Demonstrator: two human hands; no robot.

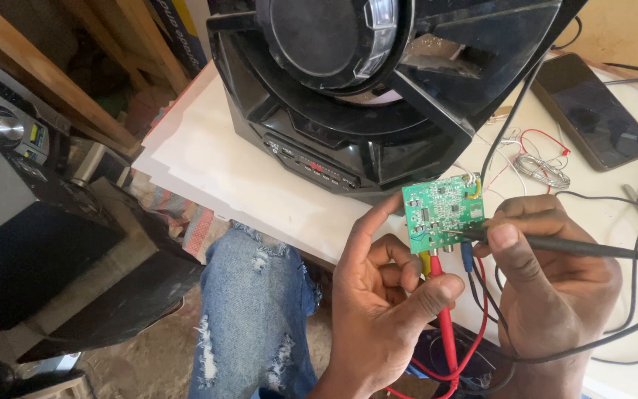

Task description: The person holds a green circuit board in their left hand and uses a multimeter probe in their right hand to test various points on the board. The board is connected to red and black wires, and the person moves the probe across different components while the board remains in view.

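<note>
left hand [378, 310] pinches a green circuit board [443, 213] and red probe [446, 318]; at three o'clock, right hand [548, 281] grips a black probe [555, 244] touching it, speaker [378, 81] at twelve

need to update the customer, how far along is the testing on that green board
Done: green circuit board is out of the black speaker, wires attached. In hand: left hand holds board and red probe; right hand touches the black probe to it. Left: board is not back inside.

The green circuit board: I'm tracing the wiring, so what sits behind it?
Behind the green circuit board stands the black speaker cabinet on the white table. Thin wires leave its top corner; where they end is hidden.
</note>
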